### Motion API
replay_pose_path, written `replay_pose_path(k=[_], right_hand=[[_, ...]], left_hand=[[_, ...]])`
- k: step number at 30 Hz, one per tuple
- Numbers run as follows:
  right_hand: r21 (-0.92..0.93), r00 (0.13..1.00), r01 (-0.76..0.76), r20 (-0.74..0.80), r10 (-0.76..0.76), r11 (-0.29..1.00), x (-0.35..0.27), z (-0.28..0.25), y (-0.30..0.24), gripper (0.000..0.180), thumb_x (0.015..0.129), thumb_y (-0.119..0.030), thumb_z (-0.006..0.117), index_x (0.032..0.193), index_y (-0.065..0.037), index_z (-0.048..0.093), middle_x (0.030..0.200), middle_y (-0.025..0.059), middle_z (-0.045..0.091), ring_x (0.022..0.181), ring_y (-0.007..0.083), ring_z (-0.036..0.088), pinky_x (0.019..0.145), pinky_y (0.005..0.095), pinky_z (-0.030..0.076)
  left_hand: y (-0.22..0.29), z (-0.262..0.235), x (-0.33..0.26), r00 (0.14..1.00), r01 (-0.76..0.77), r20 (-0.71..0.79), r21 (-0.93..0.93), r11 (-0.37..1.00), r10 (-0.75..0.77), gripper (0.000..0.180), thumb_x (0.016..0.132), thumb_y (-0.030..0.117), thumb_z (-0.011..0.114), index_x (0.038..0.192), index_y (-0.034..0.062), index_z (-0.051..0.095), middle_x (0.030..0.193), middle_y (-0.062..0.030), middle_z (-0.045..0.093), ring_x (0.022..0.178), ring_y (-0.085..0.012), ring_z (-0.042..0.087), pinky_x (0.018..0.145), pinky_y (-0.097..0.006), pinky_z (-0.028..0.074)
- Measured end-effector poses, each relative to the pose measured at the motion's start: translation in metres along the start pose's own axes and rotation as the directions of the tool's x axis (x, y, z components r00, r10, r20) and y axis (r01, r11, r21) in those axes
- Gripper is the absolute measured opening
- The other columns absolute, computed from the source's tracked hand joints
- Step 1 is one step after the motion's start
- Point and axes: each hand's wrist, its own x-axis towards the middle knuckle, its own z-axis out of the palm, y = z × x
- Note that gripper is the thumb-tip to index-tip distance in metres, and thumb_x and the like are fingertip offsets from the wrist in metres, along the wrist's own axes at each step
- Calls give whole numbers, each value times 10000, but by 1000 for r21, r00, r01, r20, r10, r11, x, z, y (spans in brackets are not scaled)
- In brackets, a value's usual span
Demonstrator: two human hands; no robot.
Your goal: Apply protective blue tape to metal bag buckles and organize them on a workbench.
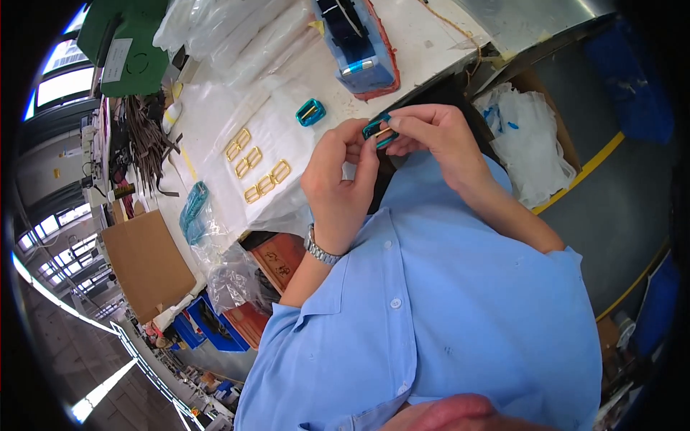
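Observation:
Close in front of my chest, my left hand [336, 176] and my right hand [440, 140] are both closed on one small teal glossy strap loop [372, 130] with a gold bar across it. Each hand pinches it between thumb and fingers, the left at its left end, the right at its right. Fingers cover part of the loop. A similar teal loop [310, 113] with a gold bar lies on the white table [280, 122], beyond my left hand. Left of it, several gold slider buckles [267, 182] lie in short rows.
A blue tape dispenser [365, 61] stands at the table's far side. Clear plastic sheeting [223, 29] covers the back. At the left lie a bundle of teal straps [193, 212], dark strips [147, 136] and brown cardboard [147, 266]. A box with white plastic bags [528, 136] stands right.

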Motion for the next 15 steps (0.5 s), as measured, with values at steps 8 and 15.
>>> replay_pose_path(k=[8, 15], right_hand=[[-331, 990, 131, -2, -139, 935, -13, 18, -8, 202, 1036, -71, 676, 1159, 74, 742, 986, 84, 788, 859, 121, 742, 792, 255, 592], [-394, 981, 162, -36, -191, 905, -12, 27, -3, 211, 1056, -90, 665, 1163, 78, 735, 991, 81, 786, 854, 120, 743, 786, 250, 582]], left_hand=[[-2, -16, 23, 902, -428, 165, 230, 874, 399, 350, 882, -24, 768, 1227, 24, 744, 1101, -137, 727, 886, -317, 717, 764, -387, 571], [-9, -15, 27, 917, -389, 230, 335, 858, 325, 61, 926, 14, 721, 986, 18, 732, 819, -132, 679, 751, -326, 665, 652, -407, 523]])
